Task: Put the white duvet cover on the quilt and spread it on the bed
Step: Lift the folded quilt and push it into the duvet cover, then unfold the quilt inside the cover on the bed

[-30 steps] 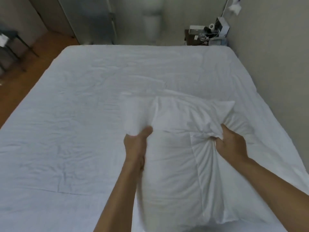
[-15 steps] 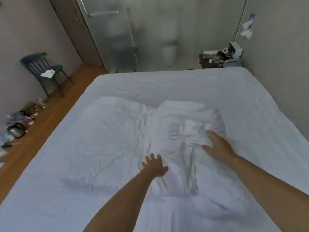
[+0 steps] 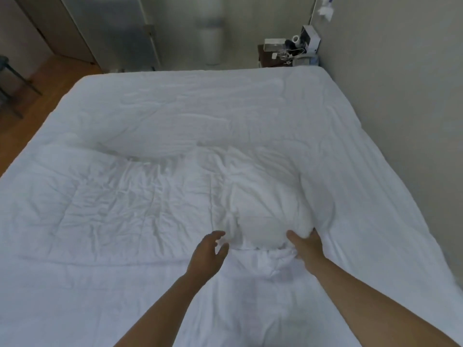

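A white quilt (image 3: 140,196) lies spread and creased over the near and left part of the bed (image 3: 363,136), its stitched squares showing, with 1 loose fold raised toward the middle of the bed. Toward the bed's right side the white bedding bunches into a rounded mound (image 3: 265,211); whether this is the duvet cover or more of the quilt cannot be told, since all the cloth is white. The left hand (image 3: 209,251) hovers just left of the mound's near edge, fingers spread and open, gripping nothing. The right hand (image 3: 304,245) presses against the mound's near right side, thumb on top and fingers curled into the cloth, gripping a gathered fold. Beyond the bed's far right corner a small cluttered nightstand (image 3: 288,52) stands against the wall.
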